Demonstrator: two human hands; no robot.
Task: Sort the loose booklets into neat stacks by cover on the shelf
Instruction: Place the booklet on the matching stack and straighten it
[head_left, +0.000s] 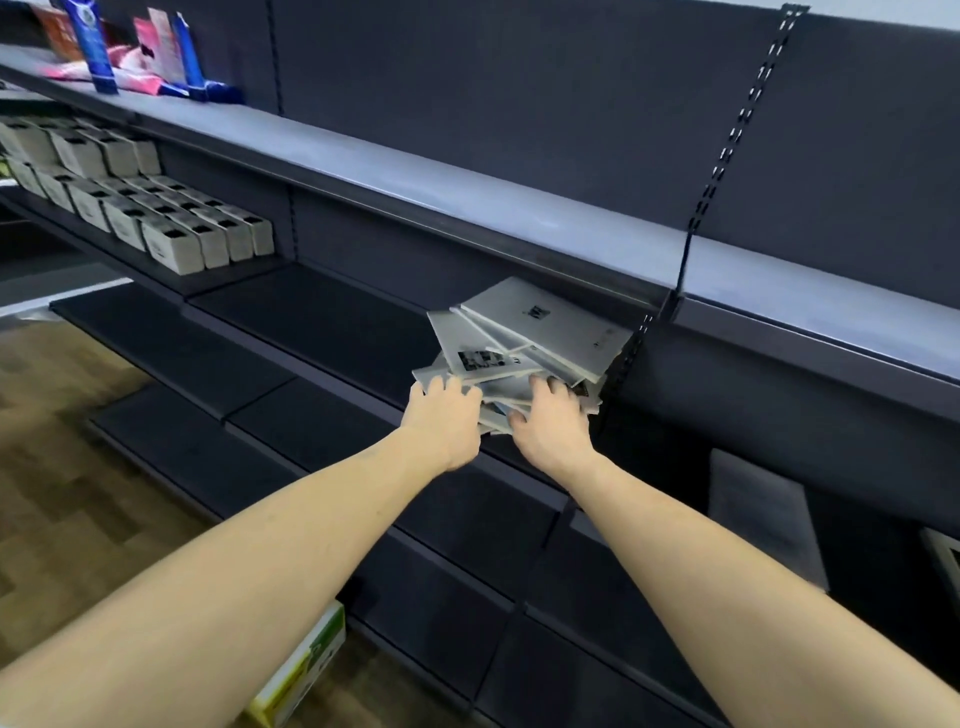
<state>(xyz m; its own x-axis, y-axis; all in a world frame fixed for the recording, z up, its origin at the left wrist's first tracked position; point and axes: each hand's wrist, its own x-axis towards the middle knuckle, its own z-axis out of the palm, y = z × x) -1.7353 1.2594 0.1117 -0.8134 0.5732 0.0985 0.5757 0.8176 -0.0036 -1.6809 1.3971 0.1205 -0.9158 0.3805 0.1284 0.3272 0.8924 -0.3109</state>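
The booklets (524, 345) lie in a loose, fanned heap on a dark shelf (322, 322), pale grey covers turned at different angles, the top one sitting farthest back with a small dark mark on its face and another below it showing a black-and-white printed patch. The heap sits just left of a slotted upright (623, 358) in the shelving, under the front lip of the lighter shelf above (467, 192). Both hands reach in from bare forearms and meet the near edge of the heap. The left hand (444, 418) is on the left front corner, its fingers (441, 387) curled over the edges of the lower booklets so that it grips that side. The right hand (550, 421) is on the right front part, fingers spread and bent down onto the covers, thumb out toward the left along the lower edge; whether the thumb is under the heap cannot be told. The two hands are close together, with a narrow strip of booklet edges showing between them. Further left on the same level stand rows of small pale boxes (171, 234). On the upper shelf at far left are blue and pink packages (130, 52). A green and white carton (306, 670) lies on the wooden floor (62, 467) below the left forearm.
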